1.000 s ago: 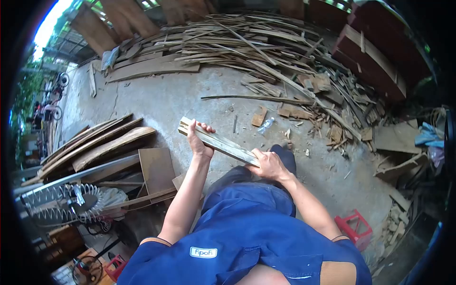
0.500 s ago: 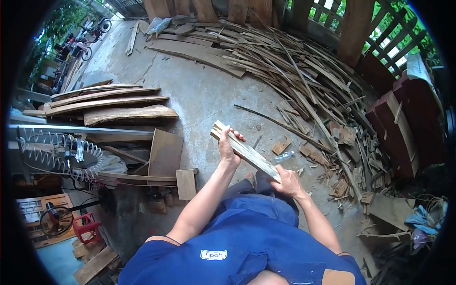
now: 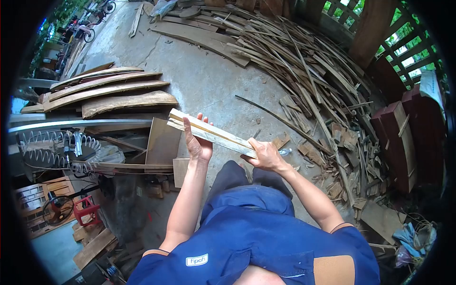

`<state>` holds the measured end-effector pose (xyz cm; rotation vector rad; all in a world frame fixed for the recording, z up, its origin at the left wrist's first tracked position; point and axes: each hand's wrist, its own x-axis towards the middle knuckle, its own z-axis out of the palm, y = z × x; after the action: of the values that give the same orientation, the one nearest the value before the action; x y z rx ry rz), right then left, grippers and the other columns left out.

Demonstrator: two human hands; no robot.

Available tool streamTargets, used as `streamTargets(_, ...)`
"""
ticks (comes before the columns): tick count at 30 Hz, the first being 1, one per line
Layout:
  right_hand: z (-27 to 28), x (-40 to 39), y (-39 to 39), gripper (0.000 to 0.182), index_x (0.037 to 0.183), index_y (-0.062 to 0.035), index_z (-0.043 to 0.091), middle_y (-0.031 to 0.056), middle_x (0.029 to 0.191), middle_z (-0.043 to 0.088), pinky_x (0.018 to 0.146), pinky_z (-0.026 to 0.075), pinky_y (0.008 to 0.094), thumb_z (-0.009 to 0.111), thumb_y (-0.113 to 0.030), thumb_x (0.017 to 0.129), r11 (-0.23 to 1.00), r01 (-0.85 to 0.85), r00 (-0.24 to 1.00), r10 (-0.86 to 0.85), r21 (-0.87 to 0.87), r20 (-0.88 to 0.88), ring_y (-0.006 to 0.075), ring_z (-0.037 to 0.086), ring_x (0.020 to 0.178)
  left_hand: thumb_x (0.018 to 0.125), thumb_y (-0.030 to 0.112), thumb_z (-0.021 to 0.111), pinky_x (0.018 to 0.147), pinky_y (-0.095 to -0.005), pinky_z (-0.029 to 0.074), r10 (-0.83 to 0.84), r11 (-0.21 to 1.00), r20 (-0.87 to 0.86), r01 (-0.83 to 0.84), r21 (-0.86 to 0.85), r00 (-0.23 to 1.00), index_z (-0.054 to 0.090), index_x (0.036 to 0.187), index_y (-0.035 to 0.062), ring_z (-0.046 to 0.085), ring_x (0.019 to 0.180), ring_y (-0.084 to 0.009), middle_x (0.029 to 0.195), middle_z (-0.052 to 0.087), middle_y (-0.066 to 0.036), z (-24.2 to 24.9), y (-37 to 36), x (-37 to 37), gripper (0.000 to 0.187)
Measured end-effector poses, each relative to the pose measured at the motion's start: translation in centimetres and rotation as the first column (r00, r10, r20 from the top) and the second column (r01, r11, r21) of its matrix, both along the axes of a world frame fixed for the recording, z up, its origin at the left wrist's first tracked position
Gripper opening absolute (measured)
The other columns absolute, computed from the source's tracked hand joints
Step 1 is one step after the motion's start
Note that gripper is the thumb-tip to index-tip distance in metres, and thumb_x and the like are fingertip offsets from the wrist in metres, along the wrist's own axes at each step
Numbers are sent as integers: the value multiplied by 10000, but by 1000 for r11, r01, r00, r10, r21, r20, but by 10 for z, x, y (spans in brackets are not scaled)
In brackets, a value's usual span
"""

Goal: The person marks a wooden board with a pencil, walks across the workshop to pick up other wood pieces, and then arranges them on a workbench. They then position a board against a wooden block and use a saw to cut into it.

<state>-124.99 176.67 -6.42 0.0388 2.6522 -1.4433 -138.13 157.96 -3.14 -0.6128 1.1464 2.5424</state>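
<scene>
A pale length of wood (image 3: 222,136) with a darker lengthwise line along it lies slantwise in front of my body, its far end up at the left. My left hand (image 3: 198,146) cradles it near that end, thumb on the near side and fingertips showing past the opposite edge. At the lower right end, my right hand (image 3: 267,154) is wrapped round the wood, its fingers partly hidden beneath. Both hands hold it above the concrete floor (image 3: 199,76).
A large heap of thin wood strips (image 3: 285,61) spreads across the back right. Thick planks (image 3: 128,102) are stacked at the left, above a coiled air hose (image 3: 90,154). Offcuts (image 3: 344,137) litter the floor at right. A red stool (image 3: 87,210) stands lower left.
The wood has swung to the left and lies flatter across my view. My left hand moved left with it and its fingers loosened; my right hand moved left and up, still gripping the end.
</scene>
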Motion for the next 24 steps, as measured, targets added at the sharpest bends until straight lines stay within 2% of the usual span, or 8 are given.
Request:
streamTargets(5, 12, -41, -10, 402, 986, -38, 542, 224, 923, 680, 718, 521, 501, 692, -366, 810, 996, -56, 998, 57, -68, 17, 433, 654, 842, 852, 496, 704, 1053, -444, 368, -183, 975, -58, 174, -135, 981, 423, 1325, 177, 485, 1199, -242, 1268, 541, -88, 0, 7, 22, 636)
streamTargets(8, 9, -64, -24, 497, 1036, -15, 539, 266, 945, 672, 759, 522, 507, 670, -445, 824, 987, -93, 994, 99, -128, 41, 452, 651, 885, 919, 277, 660, 819, -356, 521, -276, 923, -118, 229, -308, 954, 416, 1285, 74, 646, 870, -206, 917, 632, -93, -6, 22, 14, 484)
streamTargets(14, 11, -134, -2, 684, 1182, 10, 555, 248, 1110, 607, 920, 452, 439, 400, -618, 960, 914, -301, 922, 351, -271, 160, 378, 592, 1068, 867, 227, 662, 690, -353, 537, -162, 971, 109, 178, -161, 981, 467, 1093, 95, 607, 662, -191, 736, 573, -55, -34, 21, -65, 327)
streamTargets(15, -4, -143, 3, 662, 1205, -15, 577, 205, 1054, 637, 855, 488, 412, 398, -605, 968, 902, -223, 960, 268, -369, 76, 339, 644, 966, 857, 258, 673, 691, -360, 536, -182, 973, 193, 205, -102, 964, 476, 1082, 97, 601, 652, -192, 731, 568, -52, -42, 20, -82, 340)
streamTargets(17, -17, -168, 21, 600, 1198, -51, 599, 171, 1015, 662, 788, 514, 376, 408, -574, 977, 834, 43, 941, 151, -550, 303, 278, 676, 846, 845, 351, 654, 661, -389, 522, -207, 957, 200, 241, -161, 958, 514, 1044, 94, 575, 611, -183, 704, 546, -48, -37, 27, -118, 354)
streamTargets(19, -64, -194, 46, 524, 1180, -72, 616, 140, 954, 686, 739, 527, 355, 446, -523, 974, 801, 275, 908, -35, -532, 416, 226, 684, 765, 863, 367, 634, 637, -353, 504, -367, 929, 265, 367, 49, 892, 514, 1044, 95, 550, 588, -166, 718, 544, -51, -54, 16, -168, 347)
streamTargets(22, -123, -217, 82, 443, 1107, -62, 651, 117, 897, 698, 747, 528, 359, 542, -455, 935, 913, 408, 871, -379, -30, 312, 219, 685, 776, 886, 378, 619, 591, -325, 485, -556, 824, 343, 447, 348, 757, 490, 1082, 107, 526, 563, -163, 771, 566, -74, -77, 9, -247, 359)
streamTargets(24, -156, -229, 110, 400, 1077, -49, 661, 105, 859, 699, 732, 530, 352, 577, -407, 920, 854, 516, 814, -515, 72, 270, 208, 685, 756, 896, 379, 613, 569, -322, 482, -557, 830, 332, 499, 248, 762, 477, 1098, 113, 526, 567, -165, 801, 574, -86, -70, 21, -287, 360)
